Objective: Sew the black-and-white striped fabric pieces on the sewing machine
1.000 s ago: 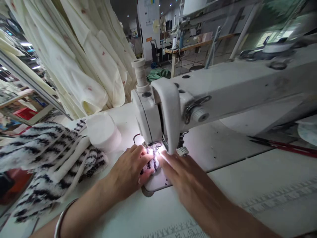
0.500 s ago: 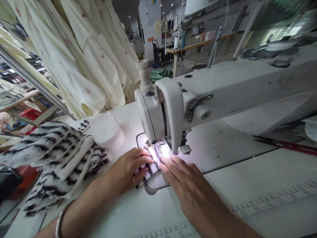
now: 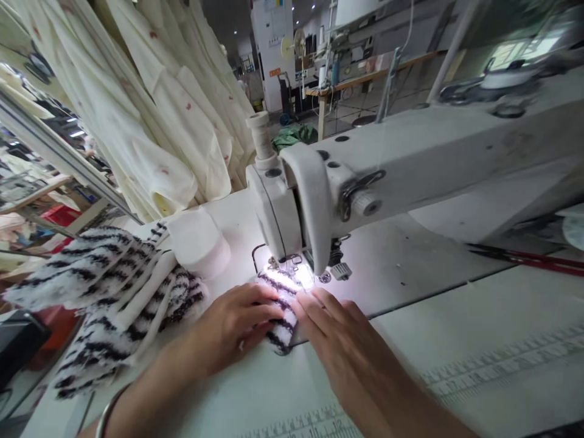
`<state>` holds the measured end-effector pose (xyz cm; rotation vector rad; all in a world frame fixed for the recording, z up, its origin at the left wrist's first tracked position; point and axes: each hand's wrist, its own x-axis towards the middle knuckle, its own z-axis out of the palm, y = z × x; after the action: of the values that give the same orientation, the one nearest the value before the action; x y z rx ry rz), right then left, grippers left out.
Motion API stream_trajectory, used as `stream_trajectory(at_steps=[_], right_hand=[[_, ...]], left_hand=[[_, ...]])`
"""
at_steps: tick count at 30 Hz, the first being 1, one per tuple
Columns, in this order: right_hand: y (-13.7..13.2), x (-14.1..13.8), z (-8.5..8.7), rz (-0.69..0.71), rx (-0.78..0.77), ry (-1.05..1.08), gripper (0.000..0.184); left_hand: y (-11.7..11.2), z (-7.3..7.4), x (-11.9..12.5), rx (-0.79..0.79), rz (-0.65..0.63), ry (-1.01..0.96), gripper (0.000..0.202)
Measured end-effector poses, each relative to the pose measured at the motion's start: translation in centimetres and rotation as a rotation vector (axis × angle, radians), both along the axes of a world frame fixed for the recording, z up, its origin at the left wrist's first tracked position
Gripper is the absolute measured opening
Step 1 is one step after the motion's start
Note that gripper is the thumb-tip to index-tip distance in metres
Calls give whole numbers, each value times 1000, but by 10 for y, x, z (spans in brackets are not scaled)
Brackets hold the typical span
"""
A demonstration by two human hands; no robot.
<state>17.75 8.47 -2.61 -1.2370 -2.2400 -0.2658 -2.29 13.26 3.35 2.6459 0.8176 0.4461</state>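
A small piece of fluffy black-and-white striped fabric [image 3: 283, 310] lies under the lit needle area of a white sewing machine [image 3: 278, 213]. On its left side, my left hand [image 3: 232, 325] grips the fabric with curled fingers, the thumb partly hidden. My right hand [image 3: 340, 340] rests palm down, its fingers stretched out flat and their tips touching the fabric's right edge just in front of the presser foot area. Glare hides the needle itself.
More striped fluffy fabric [image 3: 109, 292] is heaped at the left, beside a stack of white rounded pieces [image 3: 198, 240]. Cream cloth [image 3: 168, 121] hangs behind. Red-handled tweezers or scissors [image 3: 524, 258] lie at the right. A printed ruler scale [image 3: 502, 368] runs along the table front.
The striped piece has turned under the machine, and more of it now shows between my hands, with its corner pointing toward me. My left hand has shifted slightly down and left.
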Motion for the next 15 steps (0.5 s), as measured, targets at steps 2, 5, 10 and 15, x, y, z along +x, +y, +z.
stream_trajectory(at_steps=[2,5,10,15], right_hand=[[11,8,7,50,-56,1,41],[26,18,18,81,-128,24,36],[29,28,26,68,-194,-9,49],[4,45,12,-21,-100,43,66]], left_hand=[[-9,-7,8,27,77,-29,25],[-21,-18,24,97,215,-48,24],[-26,-22,38,185,304,-12,27],[-25,-14,37,148,213,-26,18]])
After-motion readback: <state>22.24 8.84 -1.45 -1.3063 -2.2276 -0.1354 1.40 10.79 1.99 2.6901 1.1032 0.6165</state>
